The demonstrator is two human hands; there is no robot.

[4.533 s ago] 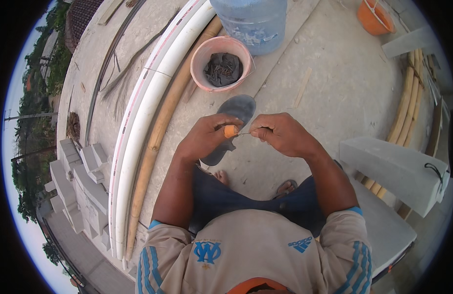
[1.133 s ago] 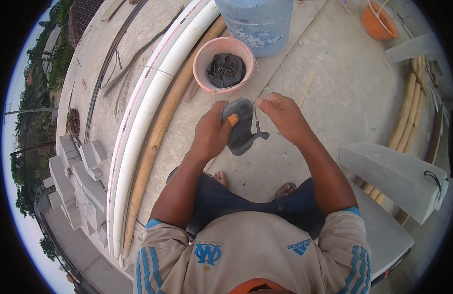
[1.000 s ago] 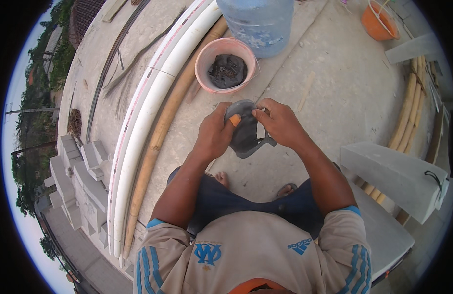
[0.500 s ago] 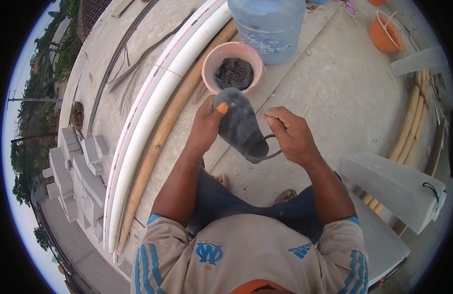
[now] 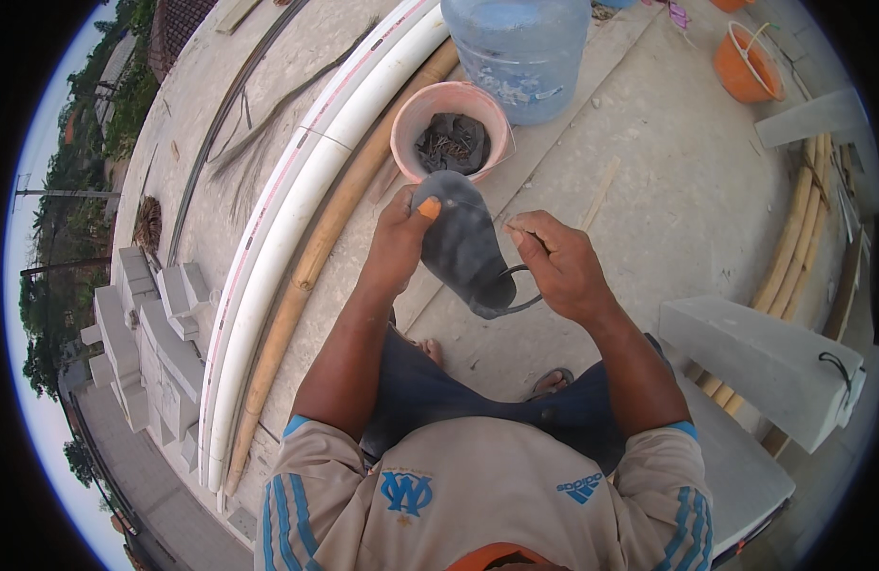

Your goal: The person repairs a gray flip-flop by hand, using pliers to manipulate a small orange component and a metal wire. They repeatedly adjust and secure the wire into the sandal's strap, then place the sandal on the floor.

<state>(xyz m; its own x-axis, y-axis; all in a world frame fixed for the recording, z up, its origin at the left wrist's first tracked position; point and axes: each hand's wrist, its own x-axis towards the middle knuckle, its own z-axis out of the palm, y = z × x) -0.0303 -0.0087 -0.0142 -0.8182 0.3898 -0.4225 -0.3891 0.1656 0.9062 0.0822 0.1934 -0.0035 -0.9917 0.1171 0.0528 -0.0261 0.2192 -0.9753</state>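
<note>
Looked like an outdoor building site, with sky [image 5: 45, 419] and trees [image 5: 45, 333] far left of the fingers [image 5: 539, 230]. Had a rough concrete floor [image 5: 687, 143] below the fingers, white pipes [image 5: 316, 167] and a bamboo pole [image 5: 333, 223] to their left, and stacked pale blocks [image 5: 168, 352] farther out. Showed a faded pink bucket [image 5: 404, 124] just beyond them, an orange bucket [image 5: 744, 71] well beyond and right, and bundled bamboo [image 5: 791, 219] to the right.
</note>
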